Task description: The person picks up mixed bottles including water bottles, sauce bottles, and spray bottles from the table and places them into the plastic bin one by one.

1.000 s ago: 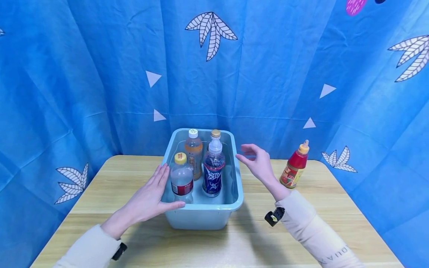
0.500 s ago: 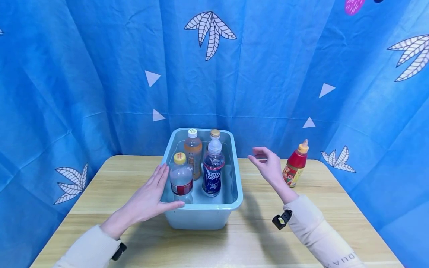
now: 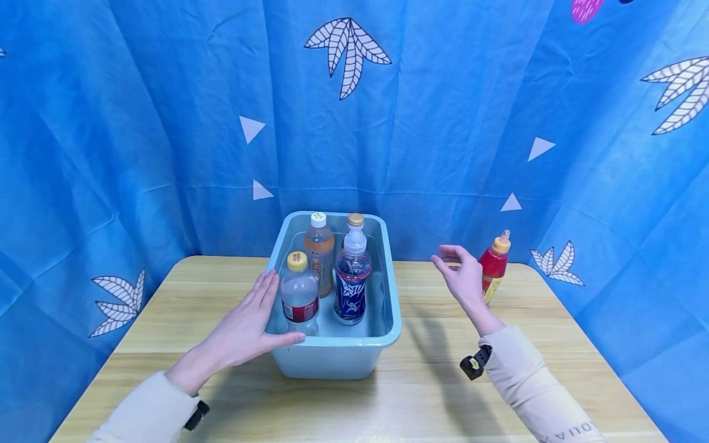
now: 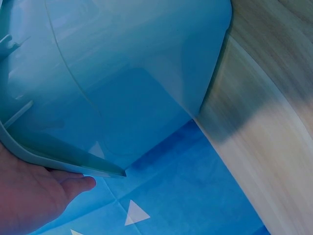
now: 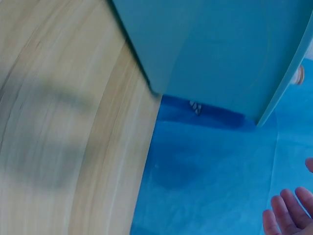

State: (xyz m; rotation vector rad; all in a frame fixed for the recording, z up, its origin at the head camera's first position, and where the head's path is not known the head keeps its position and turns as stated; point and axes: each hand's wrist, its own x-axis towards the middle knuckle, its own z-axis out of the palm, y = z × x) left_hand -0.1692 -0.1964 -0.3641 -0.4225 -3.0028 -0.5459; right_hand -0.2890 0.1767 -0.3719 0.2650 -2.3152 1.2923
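Note:
My left hand (image 3: 238,329) rests on the near-left rim of a light blue plastic bin (image 3: 332,362), its fingers straight along the left side and the thumb over the front edge. The left wrist view shows that hand (image 4: 34,196) right at the rim. My right hand (image 3: 464,277) holds nothing; its fingers are loosely bent above the table, to the right of the bin. Just behind it, partly covered by the hand in the head view, stands a red sauce bottle (image 3: 495,263) with a yellow nozzle cap. Fingers of the right hand (image 5: 288,213) show at the right wrist view's edge.
Inside the bin stand a yellow-capped bottle (image 3: 300,292) with a red label, a white-capped bottle of orange drink (image 3: 319,246), a dark blue-labelled bottle (image 3: 352,289) and a tan-capped bottle (image 3: 356,220). A blue curtain (image 3: 443,123) hangs behind the wooden table (image 3: 183,307).
My right hand has moved right, away from the bin's right rim, and now overlaps the sauce bottle in the head view. The left hand, bin and bottles stay where they were.

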